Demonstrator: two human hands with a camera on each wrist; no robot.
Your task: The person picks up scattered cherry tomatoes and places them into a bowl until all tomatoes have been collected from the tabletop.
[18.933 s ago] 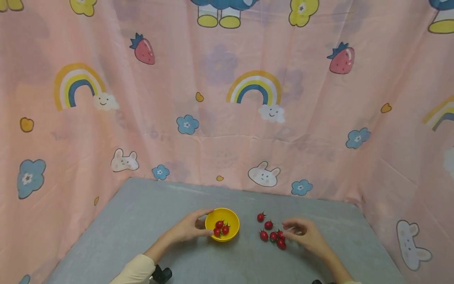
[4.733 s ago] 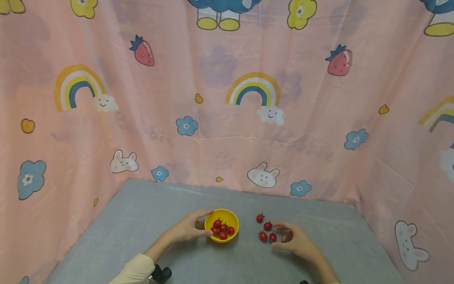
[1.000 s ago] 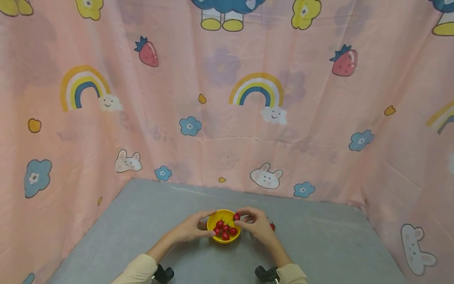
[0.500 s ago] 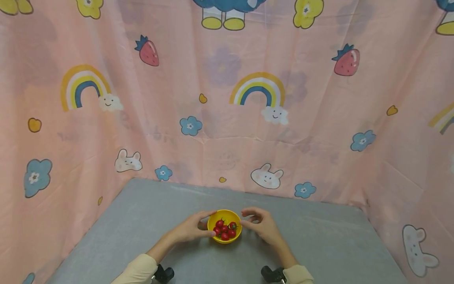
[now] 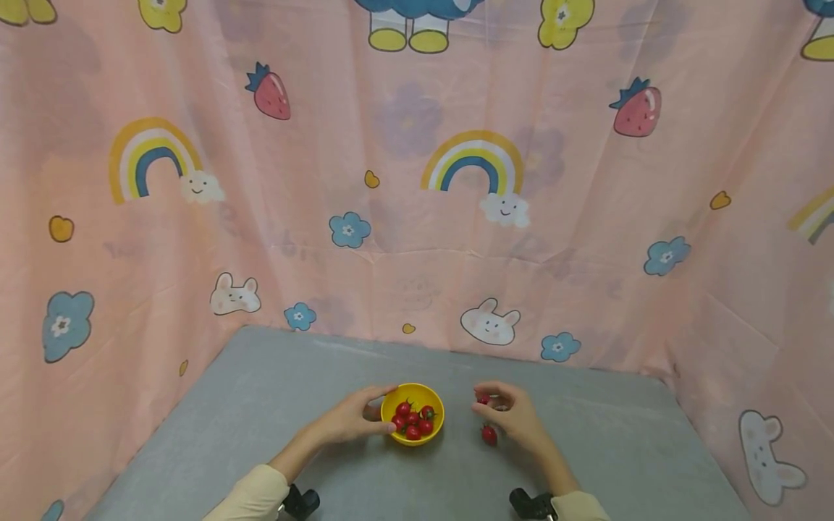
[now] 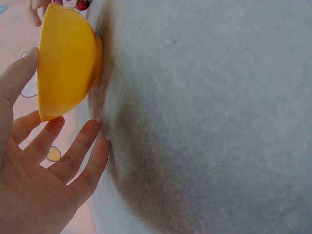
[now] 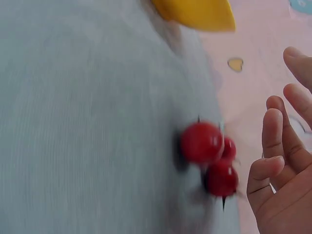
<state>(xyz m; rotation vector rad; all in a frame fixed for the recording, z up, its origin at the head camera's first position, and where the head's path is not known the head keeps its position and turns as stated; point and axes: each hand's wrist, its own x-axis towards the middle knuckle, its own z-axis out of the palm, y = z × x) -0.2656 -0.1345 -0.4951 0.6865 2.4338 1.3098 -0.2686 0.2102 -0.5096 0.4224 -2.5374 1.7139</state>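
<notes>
Since half a second ago, the right hand (image 5: 511,417) has moved away from the round, glossy yellow bowl (image 5: 423,394) to the small, round red loose tomatoes (image 7: 202,143); its fingers bend loosely and grasp nothing. Nearest, cream fabric sleeves (image 5: 250,496) show on both arms. Farther in, the left hand (image 5: 354,417) grips the upright bowl between thumb and fingers, more red tomatoes (image 5: 413,418) clustered inside. Three loose ones sit on the grey counter (image 5: 313,362). Behind hangs a pink patterned curtain (image 5: 573,217).
</notes>
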